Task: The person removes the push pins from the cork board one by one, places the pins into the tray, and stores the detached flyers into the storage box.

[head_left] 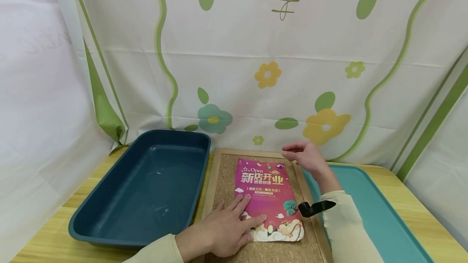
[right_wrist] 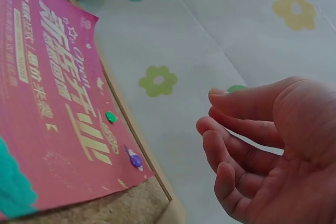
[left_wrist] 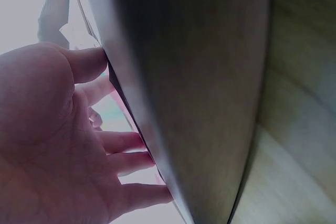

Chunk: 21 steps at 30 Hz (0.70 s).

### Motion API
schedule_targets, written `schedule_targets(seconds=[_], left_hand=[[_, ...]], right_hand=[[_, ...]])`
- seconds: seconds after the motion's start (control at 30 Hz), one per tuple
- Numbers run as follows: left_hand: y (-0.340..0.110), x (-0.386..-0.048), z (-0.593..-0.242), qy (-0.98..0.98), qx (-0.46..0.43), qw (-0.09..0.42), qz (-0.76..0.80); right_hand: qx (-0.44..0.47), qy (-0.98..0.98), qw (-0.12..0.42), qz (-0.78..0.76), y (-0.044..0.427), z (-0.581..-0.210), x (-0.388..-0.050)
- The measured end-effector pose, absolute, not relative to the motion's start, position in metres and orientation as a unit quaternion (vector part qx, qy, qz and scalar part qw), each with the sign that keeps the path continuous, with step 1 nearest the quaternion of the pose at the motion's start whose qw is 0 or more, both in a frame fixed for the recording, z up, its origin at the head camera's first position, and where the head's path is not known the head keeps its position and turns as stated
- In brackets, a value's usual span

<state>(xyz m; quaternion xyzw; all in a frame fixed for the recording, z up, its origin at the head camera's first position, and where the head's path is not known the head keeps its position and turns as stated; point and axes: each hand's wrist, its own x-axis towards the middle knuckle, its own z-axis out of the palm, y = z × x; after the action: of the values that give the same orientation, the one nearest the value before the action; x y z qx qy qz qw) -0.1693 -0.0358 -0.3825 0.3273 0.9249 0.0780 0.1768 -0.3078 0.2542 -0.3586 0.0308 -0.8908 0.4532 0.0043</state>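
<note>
A pink-purple poster with Chinese lettering lies on a wood-framed corkboard. My left hand rests on the poster's lower left part, fingers spread. In the left wrist view, the fingertips meet the sheet along the board's surface. Near the poster's top right corner are a green pushpin and a purple pushpin. Above the board's upper right corner hovers my right hand, apart from the poster. Its fingers are loosely bent, with nothing visible between thumb and fingertips.
A deep dark-blue tray stands left of the board. At the right, a flat teal tray lies on the wooden table, partly under the right forearm. A white flowered curtain hangs just behind the board.
</note>
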Motion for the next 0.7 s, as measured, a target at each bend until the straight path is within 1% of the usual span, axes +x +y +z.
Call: schedule_targets(seconds=[0.4,0.7], left_hand=[[-0.037,-0.170,-0.383,0.924,0.327,0.181,0.080],[-0.036,-0.171,-0.383,0.923,0.328,0.183,0.080]], right_hand=[[0.028,-0.886,-0.004,0.463,0.245,-0.366,-0.308],[0.049,-0.883,-0.003,0.466,0.238,-0.373,-0.310]])
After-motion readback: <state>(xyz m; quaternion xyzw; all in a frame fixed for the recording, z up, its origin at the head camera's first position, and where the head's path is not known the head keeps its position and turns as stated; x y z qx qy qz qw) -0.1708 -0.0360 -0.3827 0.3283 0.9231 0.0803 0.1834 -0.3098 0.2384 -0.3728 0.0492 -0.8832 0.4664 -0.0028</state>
